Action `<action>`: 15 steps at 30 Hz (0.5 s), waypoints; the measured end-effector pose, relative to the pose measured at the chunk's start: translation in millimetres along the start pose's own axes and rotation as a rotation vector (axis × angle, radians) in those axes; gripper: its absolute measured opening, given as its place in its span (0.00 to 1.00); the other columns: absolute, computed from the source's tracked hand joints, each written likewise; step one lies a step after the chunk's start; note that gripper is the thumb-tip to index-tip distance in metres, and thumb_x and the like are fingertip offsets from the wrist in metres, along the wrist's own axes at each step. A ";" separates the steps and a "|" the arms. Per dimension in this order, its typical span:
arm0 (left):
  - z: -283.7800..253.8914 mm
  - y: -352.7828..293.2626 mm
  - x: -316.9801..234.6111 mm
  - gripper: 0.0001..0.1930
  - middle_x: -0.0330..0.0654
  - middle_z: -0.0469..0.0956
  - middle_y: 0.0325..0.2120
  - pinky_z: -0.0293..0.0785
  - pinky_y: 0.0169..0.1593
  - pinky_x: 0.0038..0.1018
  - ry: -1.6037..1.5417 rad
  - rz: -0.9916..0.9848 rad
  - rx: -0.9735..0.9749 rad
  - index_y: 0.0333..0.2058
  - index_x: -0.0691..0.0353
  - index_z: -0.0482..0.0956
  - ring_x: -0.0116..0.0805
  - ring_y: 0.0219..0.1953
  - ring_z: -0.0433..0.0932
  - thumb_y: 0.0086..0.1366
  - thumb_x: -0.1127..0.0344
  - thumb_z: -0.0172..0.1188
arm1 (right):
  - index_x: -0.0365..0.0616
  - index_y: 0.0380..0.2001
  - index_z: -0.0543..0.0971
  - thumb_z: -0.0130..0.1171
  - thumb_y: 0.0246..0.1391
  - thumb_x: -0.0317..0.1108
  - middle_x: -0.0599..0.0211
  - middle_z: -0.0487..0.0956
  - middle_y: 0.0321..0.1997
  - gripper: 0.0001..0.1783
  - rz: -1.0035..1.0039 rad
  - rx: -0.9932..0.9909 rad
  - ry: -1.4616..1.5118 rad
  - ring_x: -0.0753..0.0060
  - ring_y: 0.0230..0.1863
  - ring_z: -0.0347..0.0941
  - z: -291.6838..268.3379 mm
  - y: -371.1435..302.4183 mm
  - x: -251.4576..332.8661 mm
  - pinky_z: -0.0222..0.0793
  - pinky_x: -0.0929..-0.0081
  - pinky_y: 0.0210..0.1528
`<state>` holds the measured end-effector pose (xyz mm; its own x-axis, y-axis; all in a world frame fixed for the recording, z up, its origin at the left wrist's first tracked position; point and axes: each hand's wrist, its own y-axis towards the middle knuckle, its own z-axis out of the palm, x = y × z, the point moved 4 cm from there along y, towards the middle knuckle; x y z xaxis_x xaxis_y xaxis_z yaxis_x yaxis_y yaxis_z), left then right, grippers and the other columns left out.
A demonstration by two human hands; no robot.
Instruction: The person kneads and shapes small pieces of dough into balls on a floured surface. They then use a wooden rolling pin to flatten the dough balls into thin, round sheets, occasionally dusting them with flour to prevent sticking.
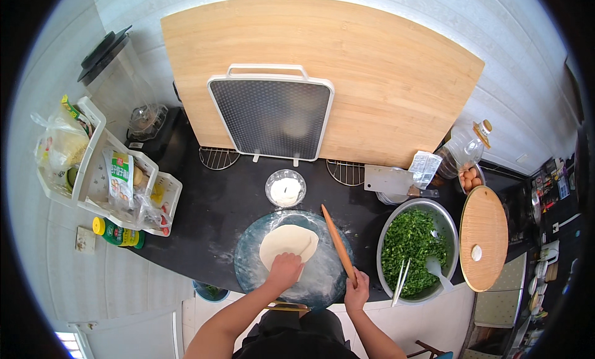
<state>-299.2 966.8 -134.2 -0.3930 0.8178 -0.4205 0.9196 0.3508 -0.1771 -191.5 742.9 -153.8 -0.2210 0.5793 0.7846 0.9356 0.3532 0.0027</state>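
Note:
A thin, pale sheet of dough (282, 242) lies on a floured round glass board (248, 269), its right side lifted in a fold. My left hand (286, 270) is closed on the near edge of this sheet, fingers curled over it. In my right hand (357, 291) is the lower end of a wooden rolling pin (336, 240), which slants up and left over the board's right side, apart from the dough. Just beyond the board sits a clear bowl of white flour (285, 190).
To the right, a steel bowl (455, 247) holds chopped greens, chopsticks and a spoon. Beside it is a round wooden tray (483, 216) with a small dough piece. A cleaver (387, 180) lies behind the bowl. White baskets (102, 204) stand left; a large cutting board (384, 80) leans behind.

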 end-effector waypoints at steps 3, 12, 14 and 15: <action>9.8 9.8 -8.2 0.11 0.48 0.77 0.36 0.71 0.45 0.40 -0.393 -0.026 0.013 0.33 0.63 0.75 0.51 0.44 0.75 0.63 0.60 0.56 | 0.43 0.50 0.77 0.61 0.47 0.19 0.60 0.72 0.48 0.24 0.015 0.027 0.041 0.63 0.48 0.72 -1.0 2.1 -0.2 0.69 0.74 0.50; 14.9 -5.5 -0.8 0.33 0.49 0.52 0.67 0.42 0.66 0.57 -0.012 0.146 -0.154 0.63 0.57 0.61 0.53 0.69 0.49 0.63 0.49 0.54 | 0.45 0.50 0.78 0.62 0.47 0.22 0.60 0.74 0.47 0.23 0.004 0.005 0.109 0.60 0.47 0.73 -2.9 5.1 -4.0 0.70 0.71 0.50; 23.6 -10.3 3.6 0.37 0.50 0.49 0.68 0.37 0.66 0.63 0.033 0.061 -0.135 0.65 0.56 0.58 0.54 0.70 0.45 0.61 0.47 0.56 | 0.43 0.50 0.77 0.61 0.47 0.21 0.60 0.73 0.48 0.23 -0.016 0.029 0.112 0.62 0.48 0.73 -1.0 6.5 -3.7 0.69 0.72 0.51; 29.0 -10.1 -0.8 0.38 0.50 0.49 0.68 0.37 0.65 0.64 0.027 0.017 -0.166 0.65 0.56 0.57 0.55 0.70 0.45 0.61 0.46 0.56 | 0.41 0.50 0.77 0.61 0.47 0.20 0.60 0.72 0.48 0.23 -0.030 0.049 0.109 0.63 0.48 0.72 -0.2 7.9 -3.8 0.69 0.73 0.51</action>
<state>-308.1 949.3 -157.8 -0.3791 0.8357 -0.3974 0.9141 0.4051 -0.0201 -183.2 743.3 -156.7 -0.2146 0.4860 0.8472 0.9140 0.4056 -0.0012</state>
